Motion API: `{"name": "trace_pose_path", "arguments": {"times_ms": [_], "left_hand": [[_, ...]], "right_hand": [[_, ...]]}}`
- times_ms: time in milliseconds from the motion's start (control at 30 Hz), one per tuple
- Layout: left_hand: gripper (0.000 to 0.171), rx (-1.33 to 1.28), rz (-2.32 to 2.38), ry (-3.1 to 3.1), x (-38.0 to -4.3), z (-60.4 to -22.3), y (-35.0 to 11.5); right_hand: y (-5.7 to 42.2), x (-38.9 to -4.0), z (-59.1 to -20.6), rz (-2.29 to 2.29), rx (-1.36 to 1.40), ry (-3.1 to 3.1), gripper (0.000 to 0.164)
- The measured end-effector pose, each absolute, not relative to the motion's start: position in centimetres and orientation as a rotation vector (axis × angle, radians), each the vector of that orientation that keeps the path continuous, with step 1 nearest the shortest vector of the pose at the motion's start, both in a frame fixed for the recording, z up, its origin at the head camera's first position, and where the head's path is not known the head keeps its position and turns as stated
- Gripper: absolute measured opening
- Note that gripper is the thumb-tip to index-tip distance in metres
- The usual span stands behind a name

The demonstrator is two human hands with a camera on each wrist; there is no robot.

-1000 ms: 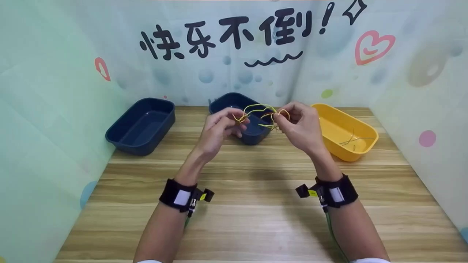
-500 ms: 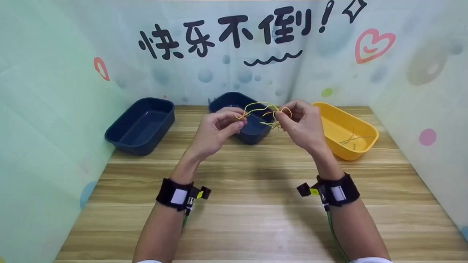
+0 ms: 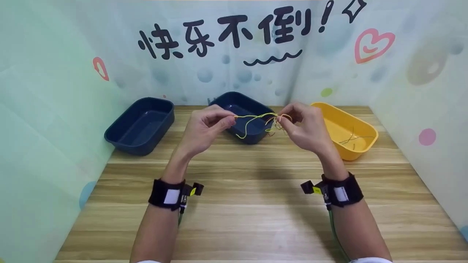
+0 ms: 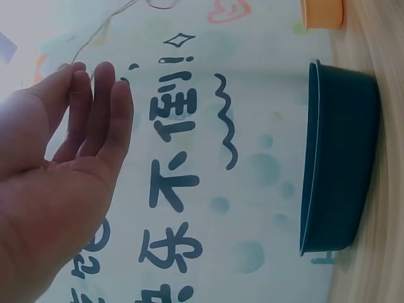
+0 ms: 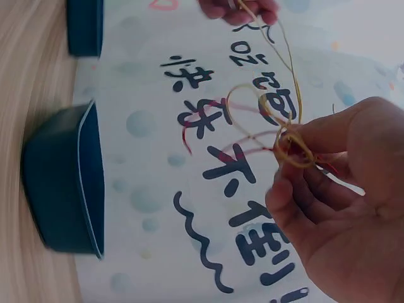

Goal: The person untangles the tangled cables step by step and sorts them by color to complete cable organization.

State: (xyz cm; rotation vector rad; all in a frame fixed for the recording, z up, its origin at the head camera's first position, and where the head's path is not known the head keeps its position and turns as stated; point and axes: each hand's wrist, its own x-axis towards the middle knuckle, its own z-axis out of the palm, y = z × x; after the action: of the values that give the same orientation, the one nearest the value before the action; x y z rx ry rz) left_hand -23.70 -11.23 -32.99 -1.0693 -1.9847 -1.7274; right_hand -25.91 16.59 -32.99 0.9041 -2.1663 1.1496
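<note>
A tangle of thin yellow, orange and red strings (image 5: 297, 146) is pinched between the thumb and fingers of my right hand (image 3: 305, 126). From it a yellow string (image 3: 252, 116) runs across to my left hand (image 3: 204, 128), whose thumb and fingertips pinch its end. That stretch looks nearly straight, while a second yellow strand (image 3: 245, 128) hangs loose beneath it. Both hands are raised in front of the middle dark blue bin (image 3: 252, 137). In the left wrist view, the strand (image 4: 95, 31) leaves the fingertips upward.
Another dark blue bin (image 3: 140, 126) stands at the left on the wooden table (image 3: 234, 219). At the right is a yellow bin (image 3: 340, 126) with a few dull thin strands (image 3: 353, 140) inside. Printed cloth walls (image 3: 204, 80) close the back and sides.
My left hand has moved left, drawing the yellow string out from an arched loop to a nearly straight line. A loose strand now dangles. The right hand has stayed almost in place.
</note>
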Motion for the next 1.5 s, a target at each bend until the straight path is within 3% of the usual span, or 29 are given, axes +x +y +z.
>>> {"name": "trace_pose_path", "arguments": {"times_ms": [167, 400, 567, 833, 1500], "left_hand": [[0.009, -1.013, -1.559, -2.032, -23.1, -32.5, -11.1], [0.008, -1.02, -1.399, -2.088, -22.8, -32.3, -11.0], [0.007, -0.968, -1.333, -2.054, -23.3, -32.6, -11.7], [0.013, -0.892, -1.222, -1.855, -24.2, -32.9, -13.0], [0.008, -0.775, -1.195, -1.816, -24.5, -32.1, -16.1]], "right_hand": [[16.1, -26.6, -33.8, 0.966, 0.778, -2.086, 0.005], [15.4, -25.6, -32.9, 1.651, 0.634, -2.086, 0.015], [16.0, -25.1, -32.2, 1.907, 0.723, -2.114, 0.02], [16.6, -24.4, -31.9, 1.827, 0.98, -2.288, 0.013], [18.5, -26.6, -33.4, 1.755, 0.98, -2.294, 0.008]]}}
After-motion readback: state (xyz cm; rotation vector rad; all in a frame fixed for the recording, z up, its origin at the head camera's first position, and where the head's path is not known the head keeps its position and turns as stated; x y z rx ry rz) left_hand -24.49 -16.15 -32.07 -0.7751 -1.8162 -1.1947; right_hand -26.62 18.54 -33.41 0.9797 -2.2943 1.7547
